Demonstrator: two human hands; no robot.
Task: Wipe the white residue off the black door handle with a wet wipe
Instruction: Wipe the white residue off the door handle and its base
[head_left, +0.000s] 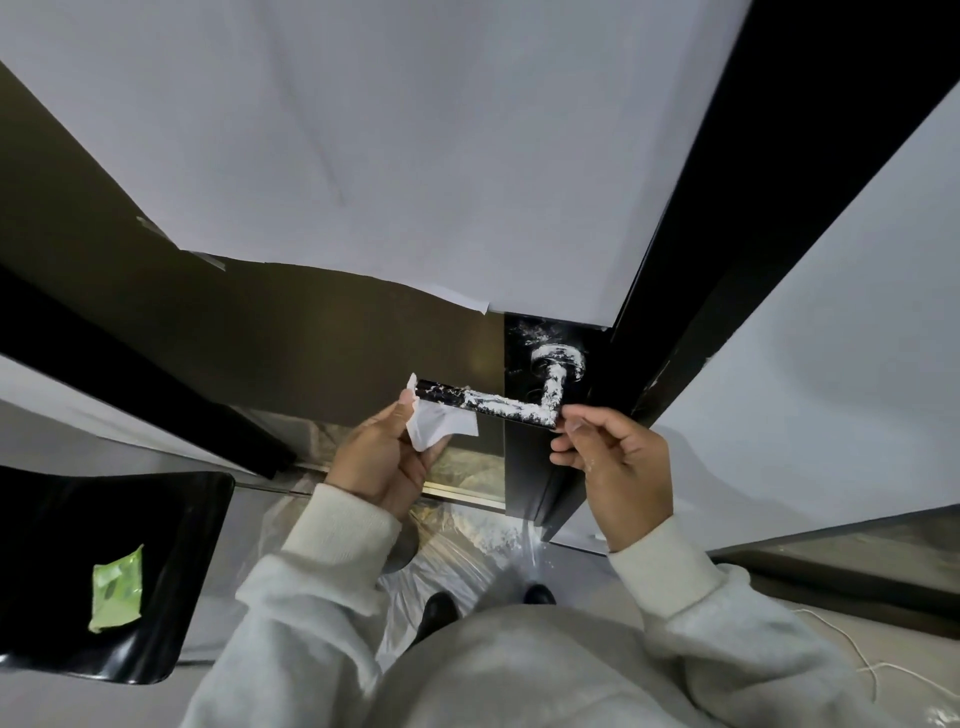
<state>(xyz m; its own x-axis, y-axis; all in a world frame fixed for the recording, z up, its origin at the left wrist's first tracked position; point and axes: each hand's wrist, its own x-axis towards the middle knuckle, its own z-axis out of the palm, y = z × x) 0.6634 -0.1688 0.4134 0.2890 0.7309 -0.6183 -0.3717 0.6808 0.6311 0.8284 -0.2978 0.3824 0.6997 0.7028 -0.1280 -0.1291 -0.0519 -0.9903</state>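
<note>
- Green packet of wet wipes (116, 588) lies flat on a glossy black chair seat (171, 519) at the far left, well apart from both hands.
- Left hand (387, 457), in a cream knitted sleeve (343, 530), grips a crumpled white wet wipe (439, 423); the thumb sits on top and the fingers curl underneath, pressing the wipe against the free left end of the lever.
- Black lever door handle (498, 408) runs between the two hands, from the wipe on the left to its corner bend on the right; its left end shows mostly black, while the middle, the bend and the neck up to the round rose (558, 358) are caked with white residue (511, 408).
- A black metal plate (524, 338) behind the handle also carries white smears near its top.
- Right hand (618, 457) is just beside the handle's bend, fingers loosely curled; its fingertips (574, 418) touch or nearly touch the corner, and I cannot tell whether they actually pinch it.
- White paper sheeting (363, 156) covers the door above the handle, and a clear plastic sheet (467, 561) dusted with white powder lies on the floor below.
</note>
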